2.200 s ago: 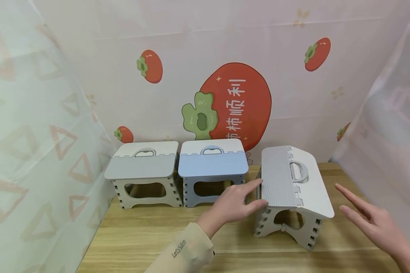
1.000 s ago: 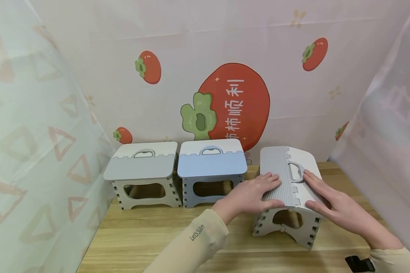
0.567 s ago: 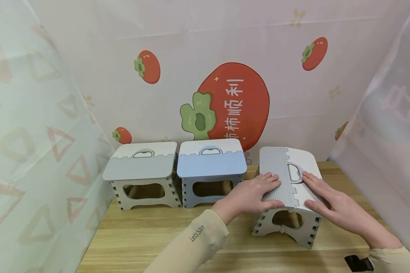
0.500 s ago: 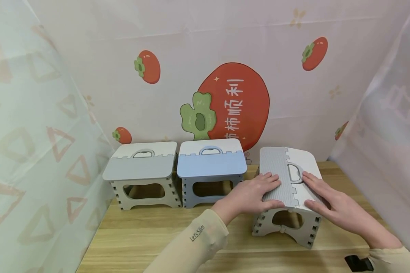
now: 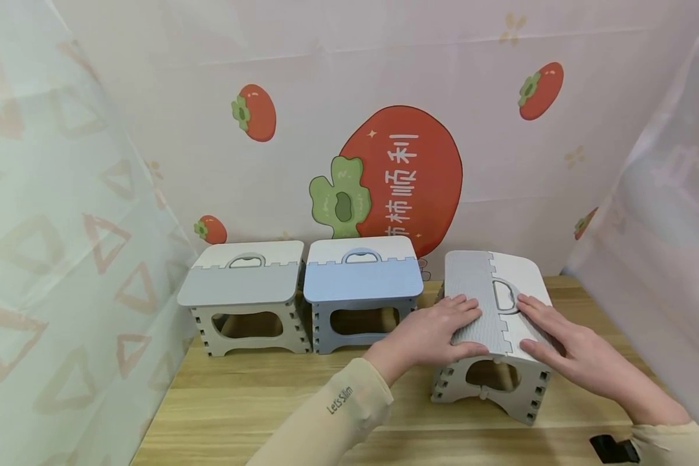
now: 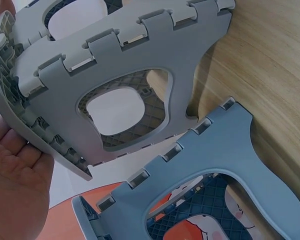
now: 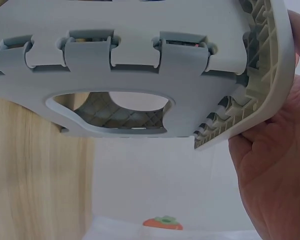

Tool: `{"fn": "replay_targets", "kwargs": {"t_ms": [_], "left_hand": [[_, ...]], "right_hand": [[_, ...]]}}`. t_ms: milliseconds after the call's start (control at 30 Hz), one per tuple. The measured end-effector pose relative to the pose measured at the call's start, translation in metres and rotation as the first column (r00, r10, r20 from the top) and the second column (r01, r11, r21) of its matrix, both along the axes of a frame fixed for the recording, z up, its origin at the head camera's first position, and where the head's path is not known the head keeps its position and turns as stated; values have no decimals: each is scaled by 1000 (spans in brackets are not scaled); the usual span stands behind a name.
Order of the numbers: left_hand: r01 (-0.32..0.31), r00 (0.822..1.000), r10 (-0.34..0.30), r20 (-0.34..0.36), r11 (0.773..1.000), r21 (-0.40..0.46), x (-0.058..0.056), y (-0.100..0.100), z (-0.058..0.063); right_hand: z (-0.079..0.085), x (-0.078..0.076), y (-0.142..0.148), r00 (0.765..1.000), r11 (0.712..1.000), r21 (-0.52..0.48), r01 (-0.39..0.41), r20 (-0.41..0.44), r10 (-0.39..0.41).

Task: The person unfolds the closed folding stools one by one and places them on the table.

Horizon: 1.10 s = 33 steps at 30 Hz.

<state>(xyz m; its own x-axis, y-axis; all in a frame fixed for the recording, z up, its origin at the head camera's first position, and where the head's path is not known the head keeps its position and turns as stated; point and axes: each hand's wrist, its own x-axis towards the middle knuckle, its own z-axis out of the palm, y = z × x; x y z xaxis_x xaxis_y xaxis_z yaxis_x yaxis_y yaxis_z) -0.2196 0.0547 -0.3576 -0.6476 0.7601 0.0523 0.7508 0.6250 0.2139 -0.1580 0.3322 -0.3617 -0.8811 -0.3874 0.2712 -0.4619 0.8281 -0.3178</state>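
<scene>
A folding step stool [image 5: 474, 304], half grey and half white on top, stands angled at the table's right side. Its carry handle [image 5: 505, 296] sits along the middle seam. My left hand [image 5: 433, 330] lies on the grey half, fingers spread and thumb near the front edge. On the white half rests my right hand [image 5: 571, 346], its fingertips beside the handle. In the left wrist view, the left palm [image 6: 17, 185] is at the top panel's outer face. The right palm [image 7: 280, 165] shows likewise in the right wrist view. Neither hand curls round anything.
A blue and white folding stool [image 5: 361, 281] stands unfolded to the left of the angled one. Farther left is another grey and white stool [image 5: 239, 288]. All stand on a wooden table [image 5: 239, 401] before a persimmon-print curtain [image 5: 198, 149]. Curtains also hang at both sides.
From beside the angled stool, both hands have come onto its top. The white half of the top now slopes less than at first. Over the last half second the hands have hardly moved.
</scene>
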Motion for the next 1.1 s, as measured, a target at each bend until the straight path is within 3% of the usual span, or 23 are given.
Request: {"fn": "replay_targets", "kwargs": {"t_ms": [300,500,633,733,900,1100], "left_hand": [[12,1000,-12,-15,1000,-10,0,-3,2],[38,999,-39,-8,998,-55,-7,-6,7],[40,999,-40,6,999,-24,-13,-9,8],[27,1000,-27,4,1000,8,-19,-10,8],[1,1000,-1,5,1000,18,-25,-8,6],[-19,1000,18,-22,999,-40,-28,-5,2]], "right_hand": [[0,-3,-1,1000,1000,-7,-4,-13,4],[-1,-1,-3,1000,1000,-3,-13,-13,13],[-1,1,-4,999,1000,-16,-26,-33,26],[-1,2,-7,994,999,-27,-45,-98,42],[-2,1,-15,954,983,-46,-175,-256,158],[-4,0,-28,885,941,-39,-336,-354,302]]}}
